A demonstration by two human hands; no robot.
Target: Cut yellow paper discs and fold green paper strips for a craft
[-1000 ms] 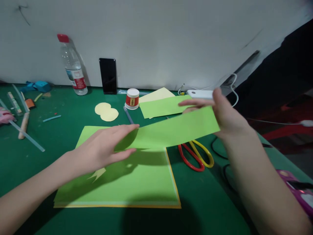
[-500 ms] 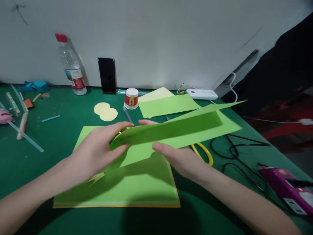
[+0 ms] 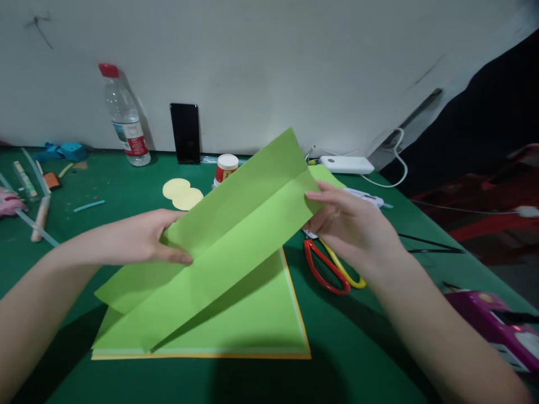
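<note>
A long sheet of green paper [image 3: 236,230] with a lengthwise crease slants up to the right between my hands. My left hand [image 3: 147,238] grips its upper edge toward the lower left, thumb on the front and fingers hidden behind. At the right end, my right hand [image 3: 349,216] pinches the paper near its corner. Beneath lies a stack of green paper [image 3: 252,320] with yellow edges showing, touched by the sheet's lower end. Just below my right hand are scissors [image 3: 326,269] with one red and one yellow handle, their blades mostly hidden.
Two joined pale yellow paper circles [image 3: 183,194] lie behind my left hand. Along the wall stand a water bottle [image 3: 130,132], a black phone [image 3: 185,134], a paper cup [image 3: 226,164] and a white power strip [image 3: 345,164]. A purple device [image 3: 492,320] sits at right.
The green sheet has unfolded along its crease and tilted, its right end raised. My right hand has moved to that end and my left hand shifted left. The scissors' red handle now shows.
</note>
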